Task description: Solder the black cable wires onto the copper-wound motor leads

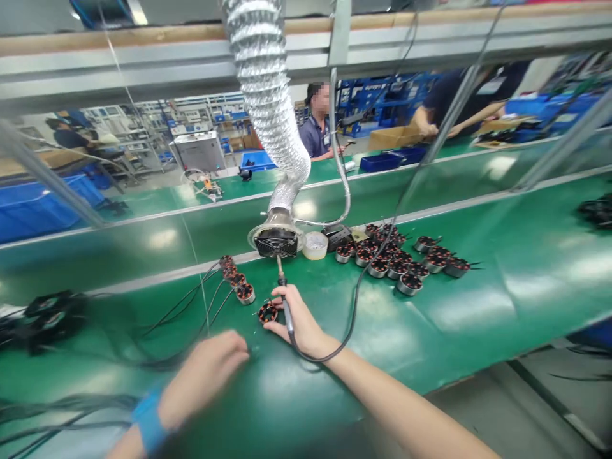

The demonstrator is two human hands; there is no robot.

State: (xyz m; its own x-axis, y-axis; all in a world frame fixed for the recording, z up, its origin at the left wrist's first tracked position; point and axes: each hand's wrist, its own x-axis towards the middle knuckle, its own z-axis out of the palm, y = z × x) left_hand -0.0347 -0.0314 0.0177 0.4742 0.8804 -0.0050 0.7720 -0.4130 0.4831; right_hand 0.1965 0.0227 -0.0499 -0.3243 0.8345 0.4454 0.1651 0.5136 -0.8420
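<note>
My right hand is closed round a soldering iron, its tip pointing away from me at the fume fan. The thumb and a finger of that hand also touch a small round motor part with copper windings. To its left, my left hand, with a blue wristband, is blurred by motion. Its fingers are pressed together; what lies between them, if anything, cannot be made out. Beyond it stand several wired motor parts in a row, with black wires trailing left.
A black fan hangs under a silver duct. Beside it stands a round white tub. Several motor parts cluster on the green bench. Dark cable bundles lie left. The iron's cord loops over the bench. Co-workers are beyond.
</note>
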